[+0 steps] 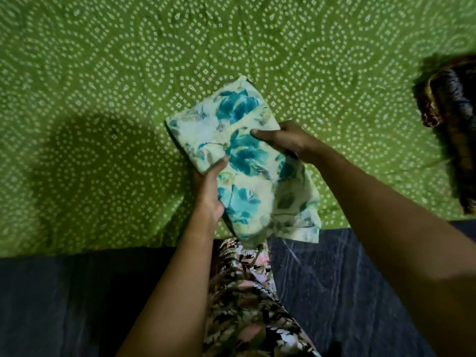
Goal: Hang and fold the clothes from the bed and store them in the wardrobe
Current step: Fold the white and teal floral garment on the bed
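Observation:
A folded cream garment with blue flowers (239, 140) is held over the near edge of the bed, which has a green dotted sheet (103, 73). My left hand (210, 191) grips the garment's left lower edge, thumb on top. My right hand (286, 141) grips its right side, fingers across the cloth. A loose end of the garment hangs down past the bed's edge, at the lower right of the bundle.
A dark patterned pile of cloth (453, 130) lies on the bed at the right edge. Below the bed's edge is dark grey floor (334, 292). My leg in floral print trousers (247, 305) stands against the bed.

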Action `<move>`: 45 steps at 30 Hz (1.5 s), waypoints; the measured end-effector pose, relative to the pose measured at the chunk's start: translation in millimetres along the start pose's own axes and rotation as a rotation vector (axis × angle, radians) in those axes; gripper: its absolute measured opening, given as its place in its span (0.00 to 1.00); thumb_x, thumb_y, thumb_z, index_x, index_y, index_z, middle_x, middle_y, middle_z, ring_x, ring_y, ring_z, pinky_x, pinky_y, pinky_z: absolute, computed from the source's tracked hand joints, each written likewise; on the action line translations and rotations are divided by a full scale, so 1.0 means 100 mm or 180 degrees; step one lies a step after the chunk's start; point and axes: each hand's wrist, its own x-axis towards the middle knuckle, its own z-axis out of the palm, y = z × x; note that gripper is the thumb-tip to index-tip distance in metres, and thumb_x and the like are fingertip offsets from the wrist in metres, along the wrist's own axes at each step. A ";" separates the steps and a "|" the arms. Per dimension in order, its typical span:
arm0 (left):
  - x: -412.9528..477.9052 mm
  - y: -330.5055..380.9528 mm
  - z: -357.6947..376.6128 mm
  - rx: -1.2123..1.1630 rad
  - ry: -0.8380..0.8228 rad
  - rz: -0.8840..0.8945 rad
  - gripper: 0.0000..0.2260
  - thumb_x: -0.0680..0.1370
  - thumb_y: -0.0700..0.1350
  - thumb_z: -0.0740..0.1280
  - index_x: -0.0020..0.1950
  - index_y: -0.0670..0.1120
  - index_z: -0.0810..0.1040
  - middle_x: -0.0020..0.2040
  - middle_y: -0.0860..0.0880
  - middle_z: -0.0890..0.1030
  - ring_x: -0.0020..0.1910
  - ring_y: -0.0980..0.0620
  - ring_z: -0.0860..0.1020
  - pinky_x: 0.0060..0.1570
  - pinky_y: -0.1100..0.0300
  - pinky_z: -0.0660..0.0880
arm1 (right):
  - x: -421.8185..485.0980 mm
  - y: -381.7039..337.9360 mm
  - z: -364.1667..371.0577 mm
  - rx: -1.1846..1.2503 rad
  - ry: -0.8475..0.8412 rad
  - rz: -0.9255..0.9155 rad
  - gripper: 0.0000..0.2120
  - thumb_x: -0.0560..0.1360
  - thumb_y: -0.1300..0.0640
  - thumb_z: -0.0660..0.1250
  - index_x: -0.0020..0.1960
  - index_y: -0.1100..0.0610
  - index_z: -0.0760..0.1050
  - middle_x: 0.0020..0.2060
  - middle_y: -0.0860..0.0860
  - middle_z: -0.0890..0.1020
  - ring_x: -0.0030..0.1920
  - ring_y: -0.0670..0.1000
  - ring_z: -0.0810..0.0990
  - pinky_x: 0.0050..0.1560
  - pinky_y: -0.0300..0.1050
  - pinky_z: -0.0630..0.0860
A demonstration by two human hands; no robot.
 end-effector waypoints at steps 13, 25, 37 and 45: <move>-0.65 0.38 0.50 0.0694 -0.0629 0.0641 0.26 0.72 0.31 0.68 0.68 0.43 0.70 0.59 0.42 0.80 0.55 0.43 0.80 0.50 0.48 0.79 | -0.90 -0.06 -0.24 0.1447 0.0037 -0.0398 0.27 0.71 0.55 0.72 0.67 0.59 0.68 0.54 0.56 0.83 0.51 0.56 0.83 0.50 0.53 0.80; -2.63 1.19 1.62 0.1869 -0.1965 0.0948 0.23 0.67 0.32 0.71 0.62 0.41 0.73 0.54 0.40 0.81 0.51 0.42 0.81 0.52 0.45 0.78 | -3.40 -0.94 -0.56 0.2032 0.1477 -0.1091 0.15 0.77 0.58 0.65 0.63 0.61 0.73 0.47 0.55 0.84 0.43 0.54 0.84 0.43 0.48 0.81; -3.89 1.36 2.64 0.2713 -0.3117 0.0936 0.24 0.69 0.33 0.69 0.64 0.35 0.70 0.56 0.35 0.79 0.50 0.39 0.81 0.38 0.49 0.81 | -4.85 -1.21 -0.80 0.2447 0.2707 -0.1585 0.11 0.76 0.56 0.67 0.56 0.60 0.77 0.41 0.53 0.85 0.38 0.51 0.84 0.42 0.46 0.82; -4.50 0.47 3.35 0.3216 -0.3904 0.0303 0.21 0.71 0.33 0.67 0.64 0.33 0.71 0.56 0.35 0.79 0.51 0.38 0.80 0.39 0.47 0.81 | -5.66 -0.61 -1.31 0.2971 0.3407 -0.1489 0.14 0.75 0.56 0.68 0.58 0.62 0.77 0.48 0.58 0.84 0.43 0.56 0.83 0.51 0.54 0.80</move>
